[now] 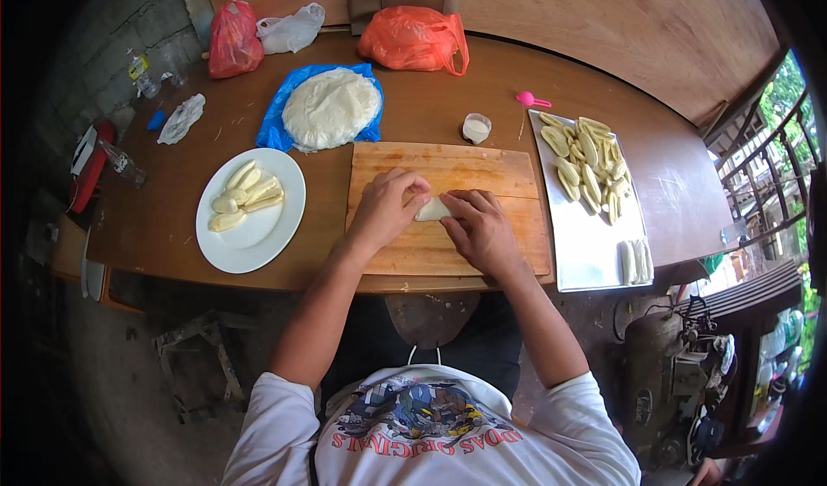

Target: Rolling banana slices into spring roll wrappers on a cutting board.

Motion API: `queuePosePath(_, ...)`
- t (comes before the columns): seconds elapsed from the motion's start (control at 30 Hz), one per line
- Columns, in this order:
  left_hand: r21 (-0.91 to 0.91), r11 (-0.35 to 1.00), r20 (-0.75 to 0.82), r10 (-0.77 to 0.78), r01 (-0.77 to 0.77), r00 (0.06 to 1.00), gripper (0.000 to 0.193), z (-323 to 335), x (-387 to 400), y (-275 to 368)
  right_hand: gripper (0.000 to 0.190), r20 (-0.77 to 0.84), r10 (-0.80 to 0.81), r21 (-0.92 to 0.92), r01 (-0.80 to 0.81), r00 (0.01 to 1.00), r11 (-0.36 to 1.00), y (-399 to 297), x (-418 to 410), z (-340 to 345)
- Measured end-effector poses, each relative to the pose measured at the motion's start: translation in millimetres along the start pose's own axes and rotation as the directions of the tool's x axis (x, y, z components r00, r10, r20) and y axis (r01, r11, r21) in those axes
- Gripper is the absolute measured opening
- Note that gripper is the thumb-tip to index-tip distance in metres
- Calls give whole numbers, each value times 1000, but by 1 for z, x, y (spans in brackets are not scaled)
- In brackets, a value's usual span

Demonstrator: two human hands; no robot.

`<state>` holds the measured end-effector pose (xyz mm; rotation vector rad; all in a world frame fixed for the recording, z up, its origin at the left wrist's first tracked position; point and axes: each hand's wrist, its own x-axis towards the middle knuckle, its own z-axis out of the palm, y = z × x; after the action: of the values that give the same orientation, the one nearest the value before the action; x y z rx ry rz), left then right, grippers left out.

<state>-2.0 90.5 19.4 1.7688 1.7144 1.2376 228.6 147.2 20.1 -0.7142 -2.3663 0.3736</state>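
A pale wrapped roll [432, 210] lies on the wooden cutting board [452, 253] between my hands. My left hand [394, 205] touches its left end with bent fingers, and my right hand [479, 224] covers its right end. To the left, a white plate [252, 253] holds several peeled banana slices [261, 192]. On the metal tray [581, 247] at right lie a heap of banana slices [591, 156] and a few white wrapped rolls [637, 262]. Behind the board, a stack of thin round white wrappers [333, 108] rests on a blue plastic bag [274, 121].
A small clear cup of white contents [477, 128] and a pink measuring scoop [526, 99] stand behind the board. Red plastic bags [410, 37] and a white one [294, 28] line the back. Glass and plastic bottles [126, 166] are at far left.
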Motion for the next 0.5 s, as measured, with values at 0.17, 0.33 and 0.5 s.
queuePosePath(0.17,237,971,40,28,-37,999,35,5,-38,23,38,12,21,8,-21,1000,1000,2,0,1)
queuePosePath(0.33,454,890,12,49,-49,999,81,45,-70,32,39,-6,9,8,-9,1000,1000,3,0,2)
queuePosePath(0.5,387,919,-40,-56,67,998,85,54,-70,40,38,5,8,9,-8,1000,1000,4,1,3)
